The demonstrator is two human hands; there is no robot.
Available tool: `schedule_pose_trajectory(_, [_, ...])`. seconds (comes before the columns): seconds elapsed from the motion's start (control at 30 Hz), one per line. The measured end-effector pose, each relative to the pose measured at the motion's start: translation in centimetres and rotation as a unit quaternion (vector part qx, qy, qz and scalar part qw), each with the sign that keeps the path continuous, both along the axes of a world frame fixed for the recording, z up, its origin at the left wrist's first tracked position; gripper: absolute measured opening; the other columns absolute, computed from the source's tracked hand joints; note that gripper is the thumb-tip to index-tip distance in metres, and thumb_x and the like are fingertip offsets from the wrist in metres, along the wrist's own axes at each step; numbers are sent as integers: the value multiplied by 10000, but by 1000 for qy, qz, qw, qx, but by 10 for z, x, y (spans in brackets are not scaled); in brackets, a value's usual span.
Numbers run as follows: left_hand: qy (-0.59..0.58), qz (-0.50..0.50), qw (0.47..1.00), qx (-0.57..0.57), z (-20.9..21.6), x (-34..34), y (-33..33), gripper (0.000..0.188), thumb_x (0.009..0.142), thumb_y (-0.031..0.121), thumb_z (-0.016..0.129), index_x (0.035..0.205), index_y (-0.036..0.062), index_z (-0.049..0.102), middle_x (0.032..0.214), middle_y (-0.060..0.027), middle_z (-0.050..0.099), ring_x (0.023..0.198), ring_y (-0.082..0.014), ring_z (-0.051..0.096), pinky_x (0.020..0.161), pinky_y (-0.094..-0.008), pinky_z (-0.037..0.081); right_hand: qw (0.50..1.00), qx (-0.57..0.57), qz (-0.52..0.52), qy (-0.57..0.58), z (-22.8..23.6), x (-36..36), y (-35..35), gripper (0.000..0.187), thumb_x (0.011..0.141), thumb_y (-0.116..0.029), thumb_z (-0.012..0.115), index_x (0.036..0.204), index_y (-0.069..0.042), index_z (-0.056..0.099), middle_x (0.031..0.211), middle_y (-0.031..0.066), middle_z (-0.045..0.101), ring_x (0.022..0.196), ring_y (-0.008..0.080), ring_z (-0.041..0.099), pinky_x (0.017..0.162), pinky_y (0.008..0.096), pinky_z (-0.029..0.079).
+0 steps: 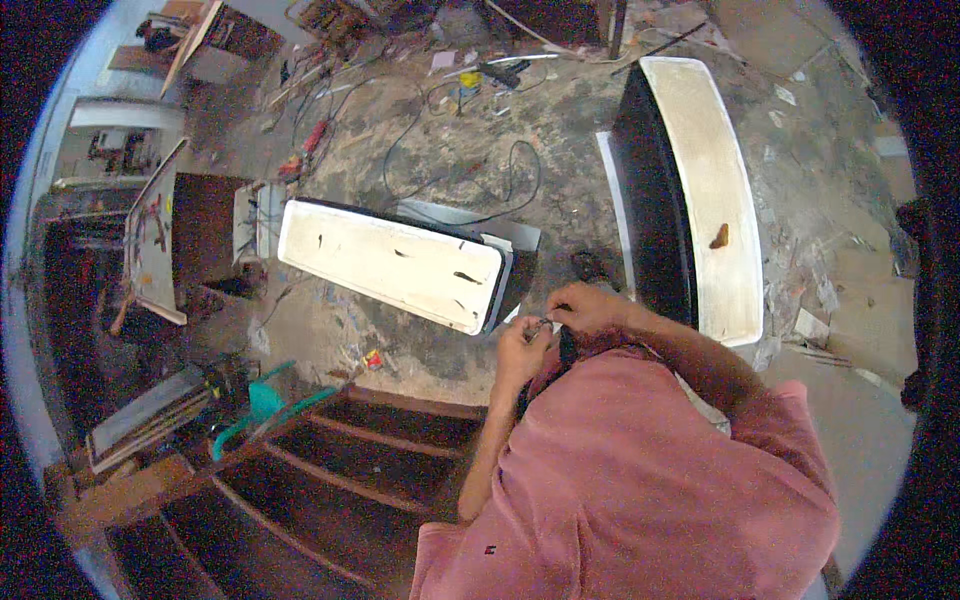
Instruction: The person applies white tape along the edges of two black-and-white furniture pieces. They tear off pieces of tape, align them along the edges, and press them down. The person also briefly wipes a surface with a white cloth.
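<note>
My left hand (524, 345) and my right hand (588, 308) meet in front of my body, fingers pinched close together. Between the fingertips is something small, too blurred to name. Just beyond my left hand lies a long box-like piece (380, 258) with a cream top, white rim and several dark marks. A second long piece (712, 170) stands to the right of my right hand, cream on top with black sides and one brown spot. Neither hand appears to touch these pieces.
A thin black cable (520, 205) loops over the stained floor. Farther left lies a red tool (315, 138). Dark brown slatted woodwork (350, 462) fills the lower left, with a green-framed tool (265, 402) at its edge. Offcuts and scraps are scattered about.
</note>
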State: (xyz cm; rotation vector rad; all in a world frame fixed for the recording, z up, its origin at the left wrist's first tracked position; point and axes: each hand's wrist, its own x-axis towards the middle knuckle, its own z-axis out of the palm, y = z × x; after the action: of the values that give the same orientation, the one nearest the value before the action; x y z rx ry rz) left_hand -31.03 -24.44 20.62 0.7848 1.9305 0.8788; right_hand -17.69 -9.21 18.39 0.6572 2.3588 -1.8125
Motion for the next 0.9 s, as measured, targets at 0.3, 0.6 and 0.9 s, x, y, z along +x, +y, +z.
schedule_pose_trajectory(0.3, [65, -139, 987, -48, -20, -15, -79, 445, 897, 408, 636, 1115, 21, 664, 1008, -254, 699, 965, -416, 677, 835, -470, 523, 977, 137, -139, -82, 4, 7, -116, 216, 959, -254, 556, 1019, -61, 634, 918, 221, 686, 885, 437, 653, 773, 531, 497])
schedule_pose_trajectory(0.6, [1, -221, 969, -115, -39, -10, -89, 475, 961, 474, 544, 1126, 49, 675, 858, -182, 719, 789, -347, 707, 772, -441, 540, 941, 238, -197, -136, -11, 25, -130, 192, 956, -257, 552, 1040, -96, 615, 945, 206, 687, 866, 421, 668, 760, 553, 515])
schedule_pose_trajectory(0.9, [-87, -52, 988, -117, -39, 6, -84, 417, 976, 425, 527, 1038, 51, 701, 769, -136, 691, 664, -247, 667, 658, -381, 513, 957, 243, -87, -133, -41, 16, -61, 206, 971, -288, 557, 998, -87, 593, 901, 198, 670, 842, 436, 649, 709, 534, 502])
